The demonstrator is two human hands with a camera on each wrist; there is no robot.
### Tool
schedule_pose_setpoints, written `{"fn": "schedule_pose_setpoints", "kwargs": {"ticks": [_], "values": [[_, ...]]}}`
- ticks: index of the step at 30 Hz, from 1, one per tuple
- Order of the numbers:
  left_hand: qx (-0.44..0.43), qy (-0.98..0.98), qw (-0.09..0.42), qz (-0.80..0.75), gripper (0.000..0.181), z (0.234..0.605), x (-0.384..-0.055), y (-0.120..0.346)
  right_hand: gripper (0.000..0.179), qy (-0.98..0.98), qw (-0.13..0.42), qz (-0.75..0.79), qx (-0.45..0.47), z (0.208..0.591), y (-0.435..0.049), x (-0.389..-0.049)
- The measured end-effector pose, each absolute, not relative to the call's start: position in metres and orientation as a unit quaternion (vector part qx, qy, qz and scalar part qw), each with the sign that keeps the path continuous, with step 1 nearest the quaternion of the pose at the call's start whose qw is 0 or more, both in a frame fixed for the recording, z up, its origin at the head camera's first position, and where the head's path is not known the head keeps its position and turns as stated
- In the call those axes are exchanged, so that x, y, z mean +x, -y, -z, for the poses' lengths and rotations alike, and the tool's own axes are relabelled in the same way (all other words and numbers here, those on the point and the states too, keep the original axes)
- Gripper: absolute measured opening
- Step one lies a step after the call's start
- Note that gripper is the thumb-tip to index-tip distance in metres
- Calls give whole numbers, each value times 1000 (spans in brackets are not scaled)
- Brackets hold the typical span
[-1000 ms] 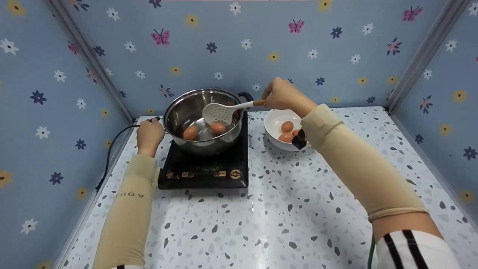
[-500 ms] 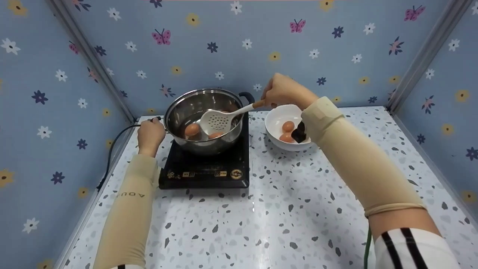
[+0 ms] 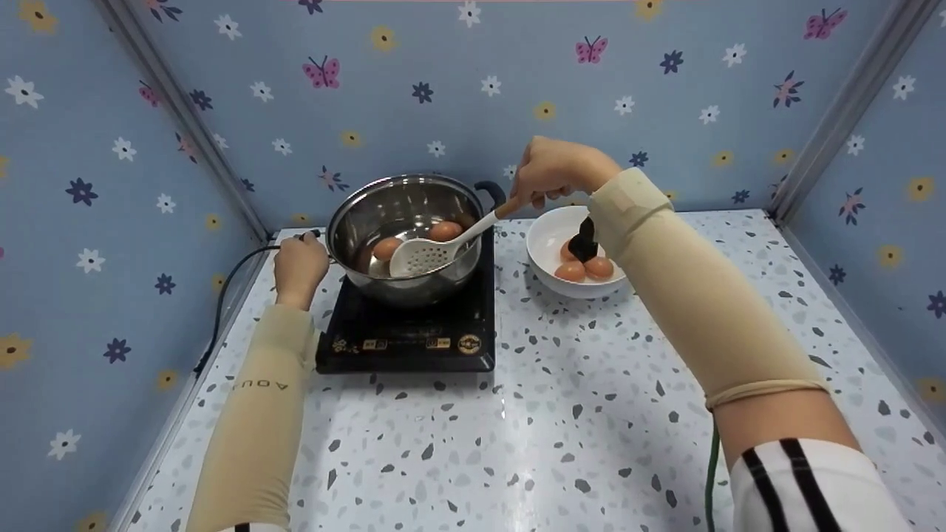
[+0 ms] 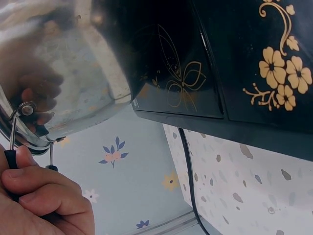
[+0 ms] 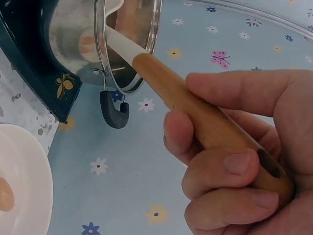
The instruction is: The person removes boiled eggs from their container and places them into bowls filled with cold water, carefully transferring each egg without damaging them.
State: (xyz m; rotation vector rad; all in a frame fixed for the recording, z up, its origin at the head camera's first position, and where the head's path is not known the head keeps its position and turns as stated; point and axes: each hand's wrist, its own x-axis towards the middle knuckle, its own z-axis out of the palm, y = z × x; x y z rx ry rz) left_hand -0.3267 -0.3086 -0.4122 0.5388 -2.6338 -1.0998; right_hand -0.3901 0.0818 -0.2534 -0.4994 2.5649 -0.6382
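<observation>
A steel pot [image 3: 403, 290] stands on a black induction cooker [image 3: 406, 347], with two brown eggs showing inside: one egg [image 3: 386, 248] at the left, another egg [image 3: 446, 231] toward the back right. My left hand [image 3: 301, 266] grips the pot's left handle, its fingers curled round it in the left wrist view. Above the pot's right side, my right hand [image 3: 556, 171] holds a white slotted spoon [image 3: 423, 258] by its wooden handle [image 5: 205, 117]. The spoon's perforated bowl is inside the pot, at the near side in front of the eggs.
To the right of the cooker, a white bowl [image 3: 543, 272] contains brown eggs [image 3: 599, 268], partly covered by a black piece at the right wrist. A black cord [image 3: 220, 295] runs along the table's left edge. Patterned wall panels [image 3: 473, 96] enclose the back and sides.
My right hand has risen, and the spoon's bowl has moved toward the near side of the pot. The eggs in the pot have shifted. My left hand stays on the handle.
</observation>
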Motion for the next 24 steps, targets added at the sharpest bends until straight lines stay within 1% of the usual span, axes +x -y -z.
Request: {"fn": "schedule_pose_setpoints", "kwargs": {"ticks": [2, 9, 13, 15, 19, 24], "values": [[183, 900, 118, 377, 48, 412, -327, 308, 16, -926, 232, 232, -187, 253, -83, -392], [183, 901, 116, 376, 54, 413, -326, 307, 15, -917, 256, 232, -200, 253, -82, -398], [186, 901, 121, 372, 47, 413, -327, 307, 15, -908, 268, 251, -204, 254, -83, -402], [190, 901, 120, 371, 47, 412, -327, 307, 17, -902, 276, 262, -206, 256, -84, -403], [195, 902, 115, 368, 52, 412, -327, 307, 21, -888, 297, 289, -201, 261, -86, -406], [191, 902, 119, 368, 53, 410, -327, 307, 18, -874, 318, 317, -186, 266, -87, -408]]}}
